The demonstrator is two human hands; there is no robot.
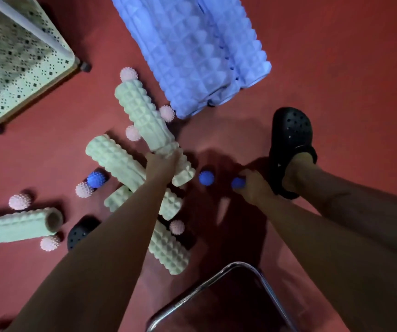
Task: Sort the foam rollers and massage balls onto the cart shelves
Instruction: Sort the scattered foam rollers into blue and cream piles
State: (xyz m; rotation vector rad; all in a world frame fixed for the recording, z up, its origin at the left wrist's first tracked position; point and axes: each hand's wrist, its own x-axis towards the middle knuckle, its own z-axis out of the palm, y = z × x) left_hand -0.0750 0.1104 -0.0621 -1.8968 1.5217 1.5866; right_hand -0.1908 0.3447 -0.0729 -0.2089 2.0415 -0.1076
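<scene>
**Head view: both hands loaded above a crowded floor**

Head camera looks straight down at a red floor point(336, 68) strewn with gear. Our left hand point(162, 161) wraps its fingers round the near end of a pale green foam roller point(142, 113), which slants up toward 11 o'clock. Our right hand point(252, 185) curls round a blue massage ball point(237, 182), close beside the black clog point(289, 149) at 3 o'clock. The cart point(13, 68) stands well apart at 10 o'clock.

Several things could go wrong from here, in our judgement:

- The held roller is gripped at one end only, so its long free end could swing and knock the pink spiky balls point(166, 113) lying right beside it (they look likely to roll away).
- A second green roller point(118, 161) lies under our left forearm, with more rollers crossed below it; lifting carelessly may drag or tip that pile.
- The loose blue ball point(206, 178) between our hands sits near the foot, and a step could kick it or make us slip.
- The ball in the right hand is held with only part of it showing; how secure that hold is, we cannot tell.
- The large lilac roller point(192, 51) at 12 o'clock leaves little room between the pile and the way to the cart.
</scene>
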